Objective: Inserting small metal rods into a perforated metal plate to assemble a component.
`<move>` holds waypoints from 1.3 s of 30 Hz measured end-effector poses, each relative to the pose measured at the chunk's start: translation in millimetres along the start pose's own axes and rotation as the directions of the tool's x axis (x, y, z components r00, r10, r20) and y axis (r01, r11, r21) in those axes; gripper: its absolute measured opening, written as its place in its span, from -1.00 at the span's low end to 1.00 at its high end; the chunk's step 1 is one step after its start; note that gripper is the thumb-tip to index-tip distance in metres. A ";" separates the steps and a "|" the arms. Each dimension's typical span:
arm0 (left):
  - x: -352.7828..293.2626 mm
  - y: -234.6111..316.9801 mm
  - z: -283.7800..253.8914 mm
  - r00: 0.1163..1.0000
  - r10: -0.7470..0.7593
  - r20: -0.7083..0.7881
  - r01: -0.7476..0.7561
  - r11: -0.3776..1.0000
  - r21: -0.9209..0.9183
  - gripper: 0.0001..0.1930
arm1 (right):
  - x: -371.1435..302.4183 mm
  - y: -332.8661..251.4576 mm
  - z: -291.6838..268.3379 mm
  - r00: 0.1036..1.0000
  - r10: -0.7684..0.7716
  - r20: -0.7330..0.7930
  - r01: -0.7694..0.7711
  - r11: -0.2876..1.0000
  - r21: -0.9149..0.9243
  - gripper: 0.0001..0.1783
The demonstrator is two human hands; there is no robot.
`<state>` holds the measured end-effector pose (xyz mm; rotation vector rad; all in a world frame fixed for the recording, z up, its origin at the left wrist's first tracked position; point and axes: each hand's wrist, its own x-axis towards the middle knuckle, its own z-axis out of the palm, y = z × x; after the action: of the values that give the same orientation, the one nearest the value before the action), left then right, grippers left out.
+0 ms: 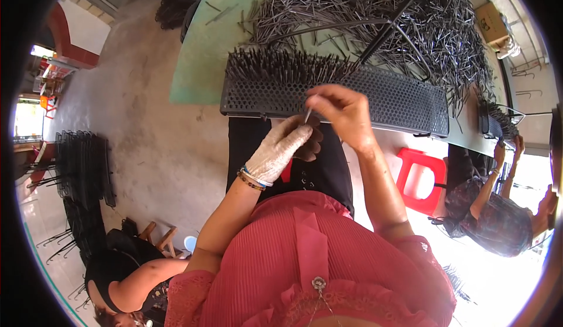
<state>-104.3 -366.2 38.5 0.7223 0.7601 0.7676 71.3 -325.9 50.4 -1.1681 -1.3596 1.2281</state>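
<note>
My left hand [281,145] wears a pale work glove with dark finger fronts. Its thumb points up and its fingers are curled; whatever may lie inside the palm is hidden. Bare and slightly blurred, my right hand [343,113] is pinched just above it. From its fingertips a short, thin grey pin-like piece [308,115] reaches down to the gloved thumb. Both hands are at the near edge of a long black perforated rack [393,101]. Many dark thin rods [281,66] stand upright in the holes of its left part.
Behind the rack, a large heap of loose dark rods [328,4] covers the green tabletop [202,51]. Black metal bars [393,22] slant over it. A red stool [419,180] stands at right, near a co-worker [492,215]. Another person [135,274] sits lower left beside hanging black racks [82,169].
</note>
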 end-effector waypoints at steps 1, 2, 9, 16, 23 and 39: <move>-3.2 3.8 1.2 0.999 0.024 -0.025 -0.022 0.995 0.092 -0.64 | 0.0 -8.9 -6.4 0.994 -0.038 -0.107 0.041 0.999 0.026 -0.82; -9.8 9.1 2.1 0.986 0.109 -0.125 -0.085 0.980 0.180 -0.62 | 3.5 -10.7 -11.3 0.969 -0.089 -0.230 0.113 0.989 0.092 -0.80; 8.3 27.0 -93.6 0.354 0.839 -0.414 -0.298 0.521 0.800 -0.72 | 35.2 6.6 -26.0 0.825 -0.424 -0.375 0.229 0.856 -0.464 -0.81; 33.7 -20.5 -137.6 0.385 0.850 -0.358 0.072 0.360 0.930 -0.63 | 37.1 30.0 -16.6 0.817 -0.470 -0.334 0.255 0.814 -0.522 -0.83; 37.7 -18.2 -133.0 0.361 0.902 -0.239 0.042 0.240 0.970 -0.67 | 39.3 34.2 -10.5 0.736 -0.667 -0.114 0.382 0.549 -0.743 -0.83; 18.9 1.7 -153.1 0.604 0.683 -0.411 -0.060 0.554 0.831 -0.45 | -1.4 35.2 -29.8 0.772 -0.544 -0.329 0.192 0.693 -0.695 -0.81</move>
<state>-218.6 -306.8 -46.4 1.4543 1.7489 1.2138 103.2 -322.3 17.2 -1.4254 -1.5191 0.0808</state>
